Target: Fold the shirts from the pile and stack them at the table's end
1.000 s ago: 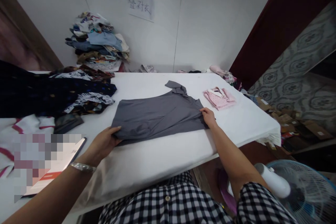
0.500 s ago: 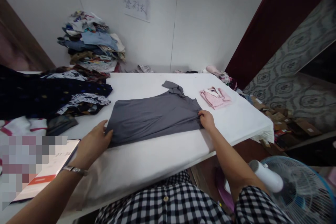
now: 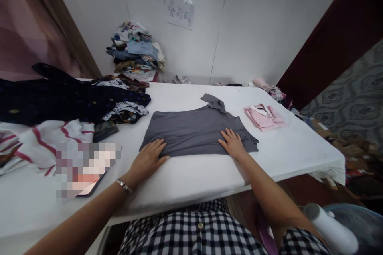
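Note:
A dark grey shirt (image 3: 188, 127) lies folded lengthwise on the white table (image 3: 191, 175), one sleeve sticking out at the far side and another part reaching out at the right end. My left hand (image 3: 151, 157) rests with spread fingers on its near left corner. On the near right part of the shirt, my right hand (image 3: 233, 143) lies flat, fingers apart. Neither hand grips the cloth. To the right of the shirt sits a folded pink shirt (image 3: 263, 118) with a pale collar.
Dark patterned clothes (image 3: 74, 99) and a red-striped white garment (image 3: 56, 139) cover the left side. A phone (image 3: 97, 171), partly blurred, lies near my left forearm. A tall clothes pile (image 3: 134, 53) stands against the wall. A fan (image 3: 356, 223) is at lower right.
My right hand has let go of the shirt's right end and moved onto its surface. My left hand now lies flat on the left corner. The view has turned left.

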Available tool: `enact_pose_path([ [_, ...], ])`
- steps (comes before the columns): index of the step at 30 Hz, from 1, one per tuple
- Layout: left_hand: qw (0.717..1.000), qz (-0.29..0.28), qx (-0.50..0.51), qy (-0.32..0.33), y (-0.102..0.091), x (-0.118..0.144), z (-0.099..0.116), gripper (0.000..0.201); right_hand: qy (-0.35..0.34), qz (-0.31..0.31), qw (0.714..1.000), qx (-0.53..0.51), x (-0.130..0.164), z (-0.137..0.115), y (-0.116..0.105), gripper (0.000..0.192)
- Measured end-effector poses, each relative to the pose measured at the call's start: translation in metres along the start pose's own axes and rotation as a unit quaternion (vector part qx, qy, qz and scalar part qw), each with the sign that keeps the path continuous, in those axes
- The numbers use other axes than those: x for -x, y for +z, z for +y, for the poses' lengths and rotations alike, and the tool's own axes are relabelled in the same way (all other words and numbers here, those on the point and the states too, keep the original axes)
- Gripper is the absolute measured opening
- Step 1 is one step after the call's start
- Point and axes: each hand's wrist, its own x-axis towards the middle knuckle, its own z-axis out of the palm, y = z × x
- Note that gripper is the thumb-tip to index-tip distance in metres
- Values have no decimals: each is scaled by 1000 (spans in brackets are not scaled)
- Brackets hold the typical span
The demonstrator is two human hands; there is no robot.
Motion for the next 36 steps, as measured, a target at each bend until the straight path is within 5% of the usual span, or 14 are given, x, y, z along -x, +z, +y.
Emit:
enact_pose_path([
  [6,999,3,26,-28,-8,-10,3,62,12,4,1000,22,1,4,10,57],
  [11,1000,16,9,25,-18,-46,20,59,17,9,1000,13,0,2,11,56],
  [18,998,-56,-20,-14,9,-65,5,65,28,0,987,-159,-15,17,1,52],
  [22,998,-50,-24,-12,15,-61,1,66,49,100,971,-212,-60,26,-28,45],
  [27,998,-54,-23,-20,16,-61,0,66,130,106,974,-154,-148,29,-59,42],
  [36,995,-77,15,-57,18,-56,-5,61,154,72,979,-114,-261,8,-32,33],
])
